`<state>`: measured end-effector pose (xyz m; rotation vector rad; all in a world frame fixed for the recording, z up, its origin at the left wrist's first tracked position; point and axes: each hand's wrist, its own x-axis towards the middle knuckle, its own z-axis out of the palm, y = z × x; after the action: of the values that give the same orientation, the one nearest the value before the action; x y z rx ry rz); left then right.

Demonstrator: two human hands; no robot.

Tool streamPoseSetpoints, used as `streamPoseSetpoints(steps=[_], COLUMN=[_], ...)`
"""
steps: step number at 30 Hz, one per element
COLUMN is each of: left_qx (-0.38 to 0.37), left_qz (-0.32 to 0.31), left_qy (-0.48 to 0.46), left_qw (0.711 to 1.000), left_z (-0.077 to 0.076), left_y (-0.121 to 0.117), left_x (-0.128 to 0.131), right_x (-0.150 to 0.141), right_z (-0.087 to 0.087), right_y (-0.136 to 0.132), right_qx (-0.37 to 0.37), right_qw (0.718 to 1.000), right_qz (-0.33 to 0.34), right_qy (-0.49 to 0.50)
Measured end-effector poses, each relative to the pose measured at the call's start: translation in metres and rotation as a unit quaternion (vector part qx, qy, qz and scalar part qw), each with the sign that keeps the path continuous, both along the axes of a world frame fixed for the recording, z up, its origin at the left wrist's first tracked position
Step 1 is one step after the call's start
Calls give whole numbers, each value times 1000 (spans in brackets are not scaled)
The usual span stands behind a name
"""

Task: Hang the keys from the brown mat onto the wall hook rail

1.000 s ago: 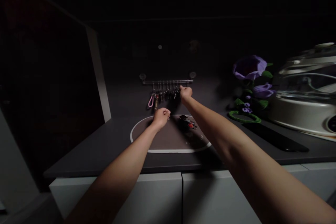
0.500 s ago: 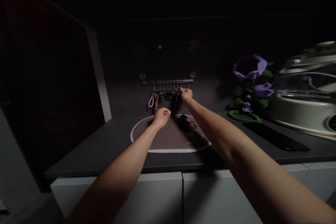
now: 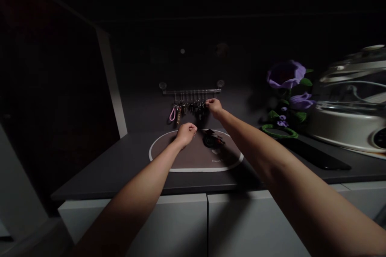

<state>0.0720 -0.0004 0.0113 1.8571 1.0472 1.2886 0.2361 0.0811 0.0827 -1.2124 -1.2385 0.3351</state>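
Observation:
My right hand (image 3: pixel 214 107) is raised to a row of keychains (image 3: pixel 189 108) hanging from a clear wall-mounted rail (image 3: pixel 191 91), its fingertips touching the rightmost bunch. I cannot tell if they grip it. The row includes a pink loop keychain (image 3: pixel 172 115). My left hand (image 3: pixel 187 134) hangs curled just above a brown oval mat (image 3: pixel 193 156) with a white rim. A tiny glint shows at its fingertips, too small to name. To its right, a black key fob with red parts (image 3: pixel 213 139) lies on the mat.
The dark counter (image 3: pixel 120 164) has white cabinet fronts (image 3: pixel 241 221) below it. Artificial purple flowers (image 3: pixel 286 74) and a green ring (image 3: pixel 279 131) stand to the right, beside a long black strip (image 3: pixel 316 156). A silver appliance with a glass lid (image 3: pixel 346 120) stands at far right.
The whole scene sits slightly higher in the view. Both hands have stayed almost in place, and nothing has visibly been taken or let go.

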Motion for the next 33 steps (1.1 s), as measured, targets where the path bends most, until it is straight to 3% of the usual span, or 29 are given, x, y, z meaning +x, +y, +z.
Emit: streamPoseSetpoints(steps=[13, 20, 26, 29, 33], left_qx=[2, -49, -67, -51, -24], left_qz=[-43, -59, -42, -17, 0], left_qy=[42, 50, 154, 204, 216], left_qw=[998, 996, 985, 977, 976], left_z=[-10, -11, 4, 4, -6], left_y=[0, -6, -8, -6, -2], left_x=[0, 4, 18, 27, 36], right_x=[4, 9, 20, 29, 38], right_z=[-6, -36, -68, -75, -75], right_y=[-44, -83, -112, -118, -119], right_qx=[-8, 0, -6, 1, 12], right_qw=[1000, 999, 1000, 999, 992], right_qz=[26, 42, 24, 24, 2], right_qy=[11, 3, -4, -42, -127])
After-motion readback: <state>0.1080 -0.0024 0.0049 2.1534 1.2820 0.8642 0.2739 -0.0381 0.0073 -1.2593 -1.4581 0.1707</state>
